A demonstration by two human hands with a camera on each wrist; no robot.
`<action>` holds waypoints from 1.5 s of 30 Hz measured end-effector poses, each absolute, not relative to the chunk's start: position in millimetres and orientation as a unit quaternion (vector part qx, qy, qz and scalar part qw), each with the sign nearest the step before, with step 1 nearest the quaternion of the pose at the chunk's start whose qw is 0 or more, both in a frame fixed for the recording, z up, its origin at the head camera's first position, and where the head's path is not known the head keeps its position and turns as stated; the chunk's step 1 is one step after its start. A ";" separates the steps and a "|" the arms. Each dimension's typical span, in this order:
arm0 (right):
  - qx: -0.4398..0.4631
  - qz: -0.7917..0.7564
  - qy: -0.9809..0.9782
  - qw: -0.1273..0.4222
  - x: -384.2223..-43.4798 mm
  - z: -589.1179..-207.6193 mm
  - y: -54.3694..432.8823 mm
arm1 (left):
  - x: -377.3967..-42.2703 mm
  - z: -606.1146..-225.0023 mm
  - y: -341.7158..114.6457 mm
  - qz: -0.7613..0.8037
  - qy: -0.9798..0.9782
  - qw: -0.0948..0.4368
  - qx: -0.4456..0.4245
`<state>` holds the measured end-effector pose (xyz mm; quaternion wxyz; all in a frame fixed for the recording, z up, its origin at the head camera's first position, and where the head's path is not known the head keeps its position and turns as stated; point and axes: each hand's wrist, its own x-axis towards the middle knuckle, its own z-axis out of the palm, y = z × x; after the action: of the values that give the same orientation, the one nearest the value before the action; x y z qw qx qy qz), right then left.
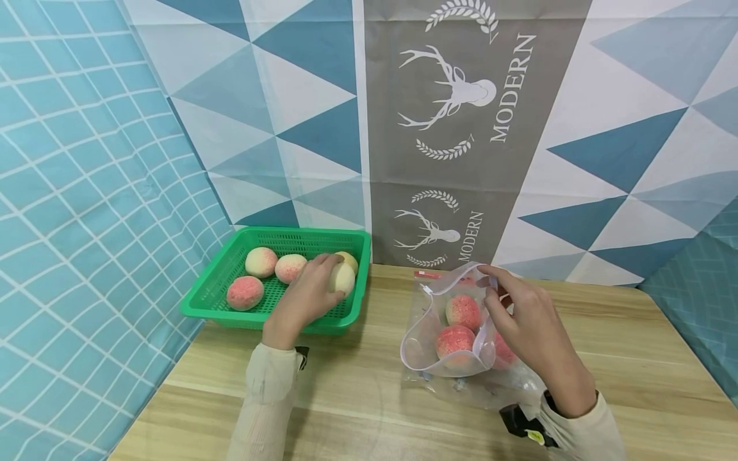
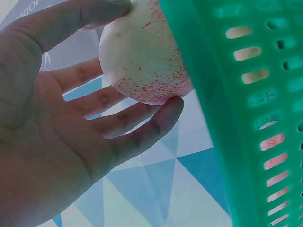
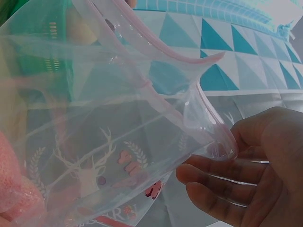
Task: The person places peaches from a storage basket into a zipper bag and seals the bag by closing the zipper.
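A: Where's the pale peach [image 1: 343, 282]?

B: In the left hand [image 1: 305, 294], at the right end of the green basket [image 1: 212, 271], which stands by the back left corner of the table [image 1: 346, 397]. I can't tell whether the peach touches the basket floor.

A: How is it held?

B: Thumb on one side, fingers curved round the other, with the palm well off it. Both hands are busy: the right hand [image 1: 527, 320] pinches the rim of the clear zip bag [image 1: 423, 346] between thumb and fingers, its other fingers loosely bent.

A: And the bag?

B: Right of the table's middle, toward the back edge, mouth gaping, with reddish peaches [image 1: 463, 312] inside.

A: Would the peach be awkward to handle?

B: I'd guess not. It looks light and matt, perhaps foam, so it should grip well but might dent. I'd take it across its widest part, fingertips spread, without squeezing.

A: The bag seems trickier.

B: Probably: thin, floppy and maybe slippery, likely to sag shut. I'd hold it by the firmer zip edge, as that pinch does, rather than the film below.
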<state>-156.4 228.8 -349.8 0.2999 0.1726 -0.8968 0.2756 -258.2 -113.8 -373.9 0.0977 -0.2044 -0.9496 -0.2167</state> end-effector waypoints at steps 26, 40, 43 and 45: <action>0.170 0.274 -0.897 0.303 -156.5 -349.8 228.8 | -237.8 -354.2 -104.1 -0.217 -0.940 0.140 -0.222; 0.169 0.275 -0.897 0.301 -155.7 -350.0 228.3 | -219.0 -339.2 -94.9 -0.203 -0.926 0.185 -0.259; 0.169 0.274 -0.898 0.301 -155.7 -350.1 228.3 | -214.9 -336.4 -93.9 -0.201 -0.921 0.195 -0.271; 0.169 0.274 -0.898 0.300 -155.6 -350.2 228.2 | -212.5 -334.8 -93.2 -0.199 -0.917 0.202 -0.280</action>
<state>-155.6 228.2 -350.2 0.2997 0.1685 -0.8980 0.2745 -212.5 -93.2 -334.8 0.2021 -0.2799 -0.9172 -0.1987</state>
